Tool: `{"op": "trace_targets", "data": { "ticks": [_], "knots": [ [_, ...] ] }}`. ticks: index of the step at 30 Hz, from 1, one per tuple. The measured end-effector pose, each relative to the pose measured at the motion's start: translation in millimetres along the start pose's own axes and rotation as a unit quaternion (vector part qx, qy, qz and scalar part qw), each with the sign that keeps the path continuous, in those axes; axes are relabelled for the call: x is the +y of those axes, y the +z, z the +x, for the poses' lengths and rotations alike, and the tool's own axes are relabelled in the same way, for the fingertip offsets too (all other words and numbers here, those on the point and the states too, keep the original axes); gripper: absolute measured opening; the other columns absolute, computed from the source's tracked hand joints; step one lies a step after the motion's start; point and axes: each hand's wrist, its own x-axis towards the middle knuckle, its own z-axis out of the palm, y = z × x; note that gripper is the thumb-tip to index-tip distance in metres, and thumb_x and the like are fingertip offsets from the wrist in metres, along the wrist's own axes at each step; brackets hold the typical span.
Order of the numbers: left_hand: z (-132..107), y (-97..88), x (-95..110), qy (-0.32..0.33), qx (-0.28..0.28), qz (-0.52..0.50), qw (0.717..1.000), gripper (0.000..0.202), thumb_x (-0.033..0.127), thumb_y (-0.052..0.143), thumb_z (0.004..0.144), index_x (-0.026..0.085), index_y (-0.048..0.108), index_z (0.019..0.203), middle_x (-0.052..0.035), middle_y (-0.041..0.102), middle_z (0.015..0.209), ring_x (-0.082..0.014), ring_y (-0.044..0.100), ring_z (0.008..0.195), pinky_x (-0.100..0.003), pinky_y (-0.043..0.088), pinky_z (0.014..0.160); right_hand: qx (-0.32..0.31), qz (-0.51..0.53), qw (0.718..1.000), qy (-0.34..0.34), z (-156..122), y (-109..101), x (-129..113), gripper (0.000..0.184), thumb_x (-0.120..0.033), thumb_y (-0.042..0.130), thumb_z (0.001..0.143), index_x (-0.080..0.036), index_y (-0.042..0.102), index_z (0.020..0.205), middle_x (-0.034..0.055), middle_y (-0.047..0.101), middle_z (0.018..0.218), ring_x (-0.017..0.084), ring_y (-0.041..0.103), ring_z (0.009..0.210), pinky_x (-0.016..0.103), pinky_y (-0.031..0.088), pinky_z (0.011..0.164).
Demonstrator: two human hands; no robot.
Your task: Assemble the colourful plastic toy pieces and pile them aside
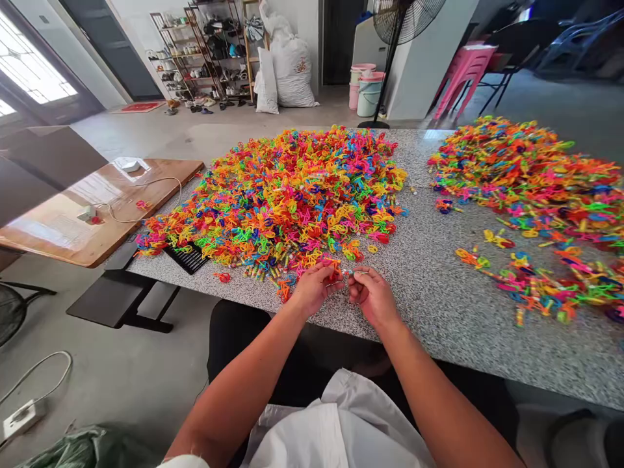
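Over the near edge of the speckled stone table point(419, 273), my two hands nearly meet. My left hand point(314, 289) is closed in a pinch on a small orange-red plastic piece point(333, 265). My right hand point(374, 296), also pinching, grips the end of a small whitish-blue piece point(348, 272) that spans the gap between my fingertips. Whether the two pieces are joined I cannot tell. Just beyond my hands spreads a large heap of brightly coloured plastic loop pieces point(302, 188), with short striped tubes point(258, 270) along its front edge.
A second coloured heap point(531, 175) lies to the right, with loose pieces point(526, 279) before it. Left of the table stand a wooden board point(160, 175) and a black slotted tray point(188, 259). Behind are a fan point(397, 52), buckets point(370, 94), white sacks point(292, 71) and shoe racks point(214, 52).
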Motion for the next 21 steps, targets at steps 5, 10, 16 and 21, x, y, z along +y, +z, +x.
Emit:
{"op": "trace_targets", "data": {
  "ticks": [5, 10, 16, 21],
  "knots": [
    [1, 1.4, -9, 0.144, 0.082, 0.31, 0.936, 0.018, 0.022, 0.071, 0.082, 0.017, 0.064, 0.098, 0.0007, 0.064, 0.079, -0.0117, 0.059, 0.071, -0.025, 0.046, 0.067, 0.043, 0.014, 0.998, -0.052, -10, -2, -7, 0.028, -0.038, 0.08, 0.074, -0.024, 0.062, 0.09, -0.0041, 0.066, 0.071, 0.01, 0.052, 0.049, 0.023, 0.046, 0.044],
    [-6, 0.3, -15, 0.231, 0.057, 0.54, 0.807, 0.012, 0.019, 0.068, 0.083, 0.02, 0.063, 0.094, 0.001, 0.066, 0.08, -0.013, 0.058, 0.07, -0.027, 0.042, 0.068, 0.048, -0.131, 0.981, -0.136, -13, -12, -21, 0.023, -0.04, 0.077, 0.08, -0.026, 0.066, 0.094, -0.005, 0.062, 0.063, 0.011, 0.052, 0.048, 0.024, 0.044, 0.045],
    [-8, -6.0, -16, 0.234, -0.003, 0.507, 0.83, 0.024, 0.02, 0.073, 0.083, 0.022, 0.067, 0.106, -0.0015, 0.07, 0.093, -0.0167, 0.064, 0.087, -0.029, 0.048, 0.081, 0.048, -0.167, 0.983, -0.055, -8, -23, -15, 0.02, -0.038, 0.077, 0.074, -0.024, 0.066, 0.083, -0.0066, 0.055, 0.052, 0.01, 0.044, 0.041, 0.022, 0.035, 0.038],
    [-5, -16.3, -17, 0.155, -0.062, 0.346, 0.923, 0.039, 0.032, 0.077, 0.083, 0.021, 0.061, 0.117, 0.0008, 0.066, 0.085, -0.0123, 0.063, 0.074, -0.025, 0.049, 0.069, 0.014, -0.037, 0.996, 0.083, -12, -24, -13, 0.023, -0.033, 0.076, 0.066, -0.021, 0.062, 0.079, -0.0045, 0.062, 0.059, 0.008, 0.044, 0.039, 0.02, 0.032, 0.035]
  ]
}}
